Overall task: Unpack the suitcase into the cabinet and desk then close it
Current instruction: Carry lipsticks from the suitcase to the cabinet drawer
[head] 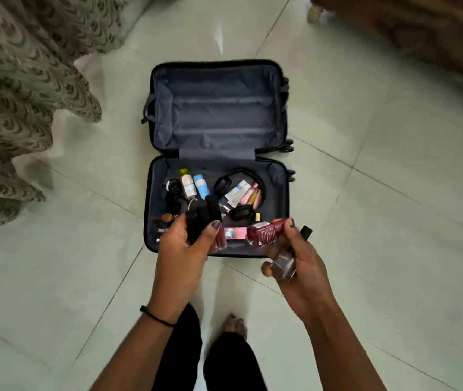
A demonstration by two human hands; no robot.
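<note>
R hand (302, 268) grips clear bottle (283, 264) w/ black cap + maroon pack (262, 235); L hand (179, 248) clutches black items (196, 221). Suitcase (219, 108) lies open; labels unreadable.

Far half of suitcase (219, 114) lay free; near half crowded by headphones (222, 185), bottles (187, 184), probably cables (172, 193); floor (394, 221) around was clear.

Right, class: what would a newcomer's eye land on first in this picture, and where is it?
The open suitcase lies flat on the pale tiled floor at centre, its far half bare, its near half strewn with toiletries and black headphones. Nearer, the left grip holds dark items while the right grip holds a dark red container and a clear glass bottle.
</note>
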